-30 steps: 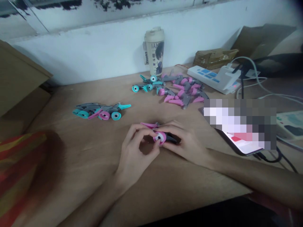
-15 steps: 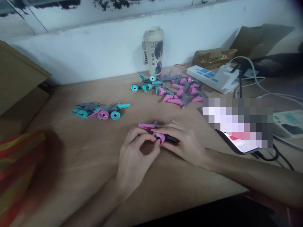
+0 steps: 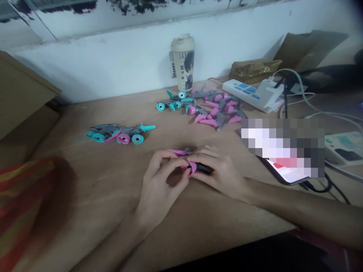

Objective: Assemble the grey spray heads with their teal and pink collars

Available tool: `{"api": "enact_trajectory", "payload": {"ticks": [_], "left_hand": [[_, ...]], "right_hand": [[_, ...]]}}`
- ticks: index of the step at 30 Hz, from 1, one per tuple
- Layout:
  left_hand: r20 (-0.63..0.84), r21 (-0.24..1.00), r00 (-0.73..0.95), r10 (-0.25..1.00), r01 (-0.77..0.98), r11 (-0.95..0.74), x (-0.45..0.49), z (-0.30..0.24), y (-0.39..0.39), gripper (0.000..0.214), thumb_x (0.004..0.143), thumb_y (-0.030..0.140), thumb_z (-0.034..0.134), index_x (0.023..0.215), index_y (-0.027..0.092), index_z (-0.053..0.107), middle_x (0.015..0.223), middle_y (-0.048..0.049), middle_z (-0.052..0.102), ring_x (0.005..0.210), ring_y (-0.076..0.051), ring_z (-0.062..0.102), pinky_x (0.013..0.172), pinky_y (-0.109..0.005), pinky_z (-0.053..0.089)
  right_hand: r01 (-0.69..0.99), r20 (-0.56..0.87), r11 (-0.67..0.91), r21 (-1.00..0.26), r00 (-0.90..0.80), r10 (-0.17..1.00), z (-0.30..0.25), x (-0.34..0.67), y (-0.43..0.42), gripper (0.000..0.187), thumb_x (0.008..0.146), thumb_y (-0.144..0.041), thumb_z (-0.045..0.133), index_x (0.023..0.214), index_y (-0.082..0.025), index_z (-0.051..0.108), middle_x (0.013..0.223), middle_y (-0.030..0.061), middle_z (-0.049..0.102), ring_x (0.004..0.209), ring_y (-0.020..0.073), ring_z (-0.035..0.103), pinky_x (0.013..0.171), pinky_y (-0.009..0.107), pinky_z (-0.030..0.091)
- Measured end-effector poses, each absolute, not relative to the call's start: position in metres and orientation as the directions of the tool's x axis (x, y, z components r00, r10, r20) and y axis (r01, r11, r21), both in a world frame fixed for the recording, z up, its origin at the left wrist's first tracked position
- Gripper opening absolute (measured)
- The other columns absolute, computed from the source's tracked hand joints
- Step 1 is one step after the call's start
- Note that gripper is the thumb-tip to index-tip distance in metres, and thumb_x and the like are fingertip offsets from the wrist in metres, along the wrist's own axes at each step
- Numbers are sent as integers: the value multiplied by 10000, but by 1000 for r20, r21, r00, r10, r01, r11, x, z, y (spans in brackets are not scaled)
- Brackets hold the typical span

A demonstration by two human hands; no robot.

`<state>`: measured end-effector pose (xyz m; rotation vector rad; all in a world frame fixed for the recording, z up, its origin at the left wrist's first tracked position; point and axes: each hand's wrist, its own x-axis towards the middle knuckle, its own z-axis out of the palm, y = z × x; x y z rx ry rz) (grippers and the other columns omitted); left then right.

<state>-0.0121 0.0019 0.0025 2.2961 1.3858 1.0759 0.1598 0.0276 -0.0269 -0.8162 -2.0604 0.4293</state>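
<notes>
Between my hands is a small dark plastic piece with a pink ring round its end. My left hand pinches the ring's left side with thumb and forefinger. The dark body lies in the closed fingers of my right hand, which cover much of it. Just behind the fingers a pink tab sticks out to the left. Left of them on the table is a row of similar grey pieces with teal and pink rings.
Behind my hands lie a pile of pink-and-grey pieces and several teal ones. A cream coffee cup stands by the wall. To the right are a power strip, cables and a phone. Cardboard is at left.
The pink ring has turned in my left fingers, so its opening shows less. My hands stay in nearly the same spot. The view has shifted very slightly.
</notes>
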Motion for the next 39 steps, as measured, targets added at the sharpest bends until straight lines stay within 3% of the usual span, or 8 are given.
{"api": "enact_trajectory", "payload": {"ticks": [5,9,14,22,28,32,36,39], "left_hand": [[428,533,365,827,637,-557,-16,5,6,125,794,120,576,818,220,646,947,-36,499,921,-158,565,837,-314,482],[438,562,286,852,653,-508,-15,2,8,83,772,144,603,800,218,628,911,-28,543,892,-164,565,808,-314,482],[340,613,203,918,692,-381,-11,0,5,47,771,187,618,735,214,635,826,-6,551,737,-138,561,668,-274,485],[358,677,295,886,571,-464,-11,-2,0,169,853,188,545,954,242,670,971,-29,522,850,-135,576,790,-293,481],[387,672,264,884,576,-466,-14,-4,4,188,807,180,593,989,229,600,999,-31,510,886,-147,572,794,-305,506],[376,738,236,896,508,-444,-13,-7,6,363,738,242,682,1043,209,488,1013,-36,573,880,-161,602,767,-307,528],[353,669,276,894,593,-448,-11,-4,5,224,772,198,641,984,214,571,938,-7,606,787,-125,610,720,-256,520],[416,597,285,864,631,-495,-10,-2,5,277,769,142,622,1032,225,591,914,5,612,736,-105,608,712,-235,516]], "right_hand": [[392,586,730,-560,-435,683,-26,160,28,166,812,-259,617,960,-184,620,931,56,662,904,187,580,829,363,445],[429,595,722,-542,-411,691,-27,160,28,174,821,-269,605,984,-208,611,939,43,667,905,185,583,828,363,430],[523,597,696,-492,-379,707,-28,160,27,132,811,-256,606,940,-230,614,896,17,672,893,182,580,862,367,383],[546,596,669,-504,-341,727,-25,161,29,113,791,-215,622,896,-229,581,844,-21,663,846,152,583,975,384,295],[559,597,655,-508,-319,736,-23,161,26,125,774,-250,641,879,-229,576,826,-18,654,853,163,577,974,393,283],[573,579,664,-480,-361,731,-25,160,24,131,783,-257,627,907,-236,588,850,-16,640,879,167,564,1013,411,222],[586,569,663,-466,-376,731,-28,159,25,155,767,-252,630,904,-224,562,877,-20,644,894,170,563,1034,421,170],[585,569,648,-488,-349,744,-27,159,26,248,740,-265,655,951,-223,531,909,-19,658,897,174,577,1044,429,155]]}}
